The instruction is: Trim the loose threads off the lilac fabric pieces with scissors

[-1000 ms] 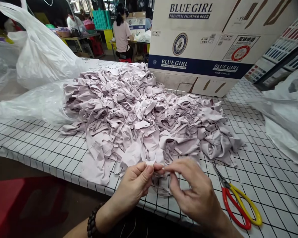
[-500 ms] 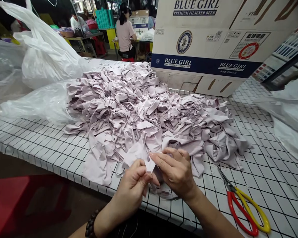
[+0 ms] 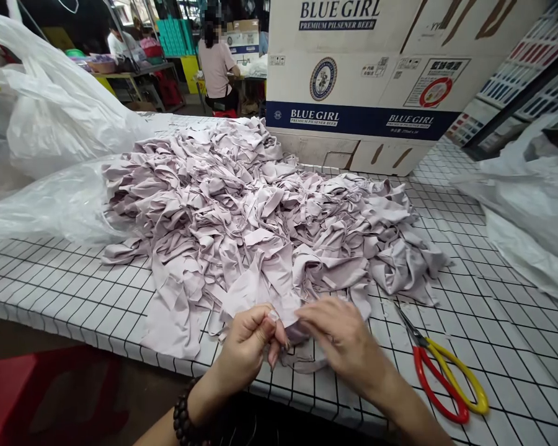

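A big heap of pale lilac fabric strips (image 3: 255, 210) covers the middle of a white table with a black grid (image 3: 502, 347). At its near edge my left hand (image 3: 248, 347), with a dark bead bracelet on the wrist, pinches a small lilac fabric piece (image 3: 286, 322) between thumb and fingers. My right hand (image 3: 346, 344) is closed on the same piece from the right, fingertips touching those of the left hand. Part of the piece hangs below the hands over the table edge.
Scissors with red and yellow handles (image 3: 439, 378) lie right of my right hand. A large Blue Girl carton (image 3: 381, 80) stands behind the heap. Clear and white plastic bags (image 3: 56, 130) sit on the left, another bag (image 3: 530, 210) on the right. A person (image 3: 216, 65) sits far behind.
Both hands kept working the small piece at the heap's near edge; the right hand went up onto the fabric, then came back down beside the left. The view shifted slightly.
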Tool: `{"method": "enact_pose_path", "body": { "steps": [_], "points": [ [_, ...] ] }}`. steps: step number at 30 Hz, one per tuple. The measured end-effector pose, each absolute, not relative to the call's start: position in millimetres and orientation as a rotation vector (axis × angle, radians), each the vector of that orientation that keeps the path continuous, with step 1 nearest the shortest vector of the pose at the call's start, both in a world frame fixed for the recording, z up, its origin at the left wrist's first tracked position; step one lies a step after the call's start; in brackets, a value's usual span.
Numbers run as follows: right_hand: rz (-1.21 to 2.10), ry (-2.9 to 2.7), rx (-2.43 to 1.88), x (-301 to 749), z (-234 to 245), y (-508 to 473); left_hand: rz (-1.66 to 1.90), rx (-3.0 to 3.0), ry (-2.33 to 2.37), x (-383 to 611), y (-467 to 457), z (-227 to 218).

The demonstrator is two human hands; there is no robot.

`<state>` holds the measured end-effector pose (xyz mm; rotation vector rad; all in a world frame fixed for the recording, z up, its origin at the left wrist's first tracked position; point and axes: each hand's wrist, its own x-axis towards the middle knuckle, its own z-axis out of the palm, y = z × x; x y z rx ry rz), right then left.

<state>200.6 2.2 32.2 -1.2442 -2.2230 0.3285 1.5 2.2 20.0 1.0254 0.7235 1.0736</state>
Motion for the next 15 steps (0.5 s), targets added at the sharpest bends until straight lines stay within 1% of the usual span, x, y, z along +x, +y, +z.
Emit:
{"method": "enact_pose_path", "body": {
  "steps": [2,5,7,9,12,13,15],
  "points": [
    [0.356,-2.084,-1.618,254,29,-12,1.053,1.024,0.769,5,2,20],
    [0.393,-1.751,-2.311,334,16,-41,1.008,1.034,0.816,8,3,19],
    [0.503,-1.551,-2.553,369,6,-58,0.971,1.055,0.842,10,3,18],
    [0.647,-1.428,-2.606,383,-3,-67,0.943,1.120,0.864,13,3,17],
    [0.837,-1.398,-2.541,384,-11,-69,0.942,1.280,0.879,14,3,19],
    [0.871,-1.415,-2.512,384,-13,-70,0.948,1.321,0.880,14,3,20],
    [0.819,-1.457,-2.457,386,-15,-74,0.950,1.356,0.883,14,2,22]
  ]
}}
